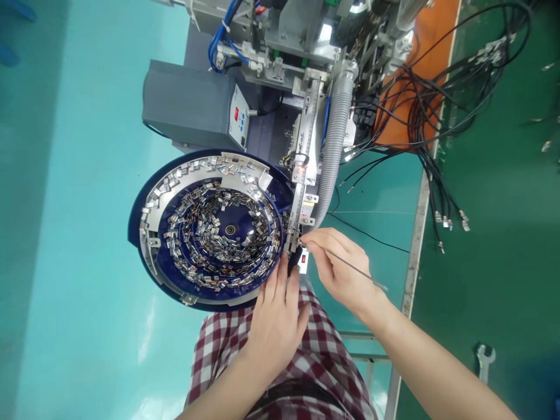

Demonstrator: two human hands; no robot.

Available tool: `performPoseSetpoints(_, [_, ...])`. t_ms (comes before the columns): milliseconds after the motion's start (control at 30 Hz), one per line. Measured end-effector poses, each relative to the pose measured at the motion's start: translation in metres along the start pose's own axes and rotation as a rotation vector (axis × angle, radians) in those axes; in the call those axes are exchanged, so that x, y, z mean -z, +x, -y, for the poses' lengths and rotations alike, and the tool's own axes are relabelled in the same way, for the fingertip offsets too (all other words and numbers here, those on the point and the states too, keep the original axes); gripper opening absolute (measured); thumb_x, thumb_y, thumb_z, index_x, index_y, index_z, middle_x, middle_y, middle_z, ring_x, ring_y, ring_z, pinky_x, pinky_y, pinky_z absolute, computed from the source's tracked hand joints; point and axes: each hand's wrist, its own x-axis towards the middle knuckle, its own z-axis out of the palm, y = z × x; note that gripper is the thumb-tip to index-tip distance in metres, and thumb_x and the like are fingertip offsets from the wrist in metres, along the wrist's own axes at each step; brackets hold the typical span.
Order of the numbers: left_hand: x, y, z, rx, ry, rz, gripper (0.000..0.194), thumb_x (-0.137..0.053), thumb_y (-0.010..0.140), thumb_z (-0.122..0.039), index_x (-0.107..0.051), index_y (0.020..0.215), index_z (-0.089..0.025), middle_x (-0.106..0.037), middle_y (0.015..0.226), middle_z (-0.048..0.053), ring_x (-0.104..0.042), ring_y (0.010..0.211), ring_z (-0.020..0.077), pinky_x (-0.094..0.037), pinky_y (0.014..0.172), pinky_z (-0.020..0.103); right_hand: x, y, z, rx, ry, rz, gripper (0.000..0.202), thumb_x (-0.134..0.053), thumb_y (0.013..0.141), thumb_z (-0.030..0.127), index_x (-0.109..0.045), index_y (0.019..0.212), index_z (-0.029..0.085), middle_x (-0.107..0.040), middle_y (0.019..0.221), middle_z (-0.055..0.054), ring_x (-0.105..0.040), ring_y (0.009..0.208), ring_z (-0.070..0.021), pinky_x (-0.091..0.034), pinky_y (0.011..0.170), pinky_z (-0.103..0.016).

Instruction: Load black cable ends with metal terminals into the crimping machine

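In the head view, pinching 1 thin metal rod (376, 282) between fingers of the right hand (345, 265), near the lower end of the metal rail (298, 201). Resting the left hand (275, 315) released, with fingers extended, touching near that same end, just beside the blue bowl (238, 216). Can see inside this bowl many small metal clips (219, 254), and beyond it 1 grey control box (188, 105). Can see also 1 ribbed hose (335, 140) alongside the rail, black cables (431, 166) farther right, and 1 wrench (485, 359) on the green surface (503, 291).
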Motion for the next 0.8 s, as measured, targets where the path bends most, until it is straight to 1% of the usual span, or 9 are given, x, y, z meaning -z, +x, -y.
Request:
performPoseSetpoints(100, [0.000,0.000,0.001,-0.007,-0.011,0.012,0.059,-0.051,0.088,-0.029,-0.033,0.139,-0.006,-0.026,0.152,0.024,-0.019,0.142,0.0352,-0.036,0.106,0.051,0.005,-0.004,0.004,0.006,0.017,-0.008,0.017,-0.047,0.092,0.006,-0.059,0.098,0.018,-0.069,0.090,-0.007,-0.063,0.084,-0.0165,-0.054,0.077,-0.031])
performPoseSetpoints(233, [-0.002,0.000,0.002,-0.012,-0.012,-0.006,0.060,-0.049,0.089,-0.030,-0.030,0.140,-0.005,-0.027,0.152,0.024,-0.019,0.142,0.0351,-0.035,0.106,0.051,0.004,-0.008,0.003,0.003,0.003,0.084,0.014,-0.047,0.093,0.010,-0.059,0.098,0.015,-0.068,0.088,-0.008,-0.063,0.083,-0.0179,-0.054,0.076,-0.032])
performPoseSetpoints(333, [-0.002,-0.001,0.001,0.000,-0.008,-0.006,0.058,-0.048,0.089,-0.029,-0.030,0.140,-0.006,-0.027,0.151,0.023,-0.019,0.142,0.0345,-0.035,0.106,0.050,-0.001,-0.007,-0.002,-0.011,-0.013,0.109,0.015,-0.046,0.093,0.011,-0.059,0.099,0.015,-0.068,0.090,-0.009,-0.063,0.085,-0.0185,-0.054,0.077,-0.033])
performPoseSetpoints(433, [-0.003,-0.001,0.002,0.015,0.001,-0.006,0.057,-0.047,0.089,-0.028,-0.030,0.140,-0.007,-0.027,0.152,0.022,-0.019,0.142,0.0334,-0.035,0.106,0.050,-0.003,-0.006,-0.001,-0.005,0.004,0.103,0.016,-0.046,0.093,0.010,-0.059,0.100,0.016,-0.068,0.092,-0.009,-0.062,0.087,-0.0185,-0.053,0.079,-0.033])
performPoseSetpoints(500, [-0.005,0.000,0.003,0.004,0.007,-0.012,0.057,-0.047,0.090,-0.028,-0.031,0.140,-0.008,-0.026,0.152,0.021,-0.019,0.143,0.0325,-0.035,0.107,0.049,0.003,-0.009,0.005,-0.008,0.039,0.061,0.017,-0.046,0.093,0.008,-0.059,0.102,0.016,-0.068,0.092,-0.009,-0.062,0.087,-0.0180,-0.053,0.079,-0.032])
performPoseSetpoints(600, [-0.005,0.000,0.006,-0.031,0.031,-0.056,0.054,-0.046,0.091,-0.030,-0.034,0.138,-0.008,-0.026,0.152,0.021,-0.022,0.141,0.0324,-0.038,0.104,0.047,0.029,-0.030,0.010,-0.092,0.109,-0.096,0.022,-0.046,0.092,0.007,-0.059,0.105,0.018,-0.067,0.090,-0.007,-0.063,0.087,-0.0174,-0.053,0.077,-0.032])
performPoseSetpoints(667, [-0.002,0.000,0.008,-0.052,0.060,-0.096,0.053,-0.045,0.091,-0.032,-0.035,0.137,-0.008,-0.026,0.152,0.021,-0.025,0.139,0.0332,-0.040,0.102,0.048,0.057,-0.057,0.002,-0.222,0.065,-0.234,0.023,-0.043,0.093,0.009,-0.060,0.106,0.020,-0.065,0.088,-0.006,-0.063,0.088,-0.0185,-0.053,0.076,-0.033])
performPoseSetpoints(733, [0.005,-0.001,0.010,-0.094,0.086,-0.149,0.052,-0.045,0.091,-0.032,-0.037,0.137,-0.009,-0.027,0.151,0.020,-0.028,0.137,0.0336,-0.039,0.102,0.049,0.090,-0.094,-0.020,-0.359,-0.125,-0.349,0.023,-0.043,0.094,0.014,-0.060,0.108,0.021,-0.064,0.092,-0.007,-0.063,0.092,-0.0203,-0.053,0.079,-0.035])
performPoseSetpoints(800, [0.013,-0.006,0.012,-0.169,0.110,-0.190,0.050,-0.046,0.091,-0.030,-0.039,0.135,-0.010,-0.030,0.150,0.019,-0.030,0.137,0.0330,-0.038,0.103,0.049,0.124,-0.136,-0.053,-0.489,-0.363,-0.398,0.024,-0.043,0.094,0.021,-0.061,0.110,0.020,-0.062,0.105,-0.011,-0.063,0.094,-0.0219,-0.053,0.083,-0.039])
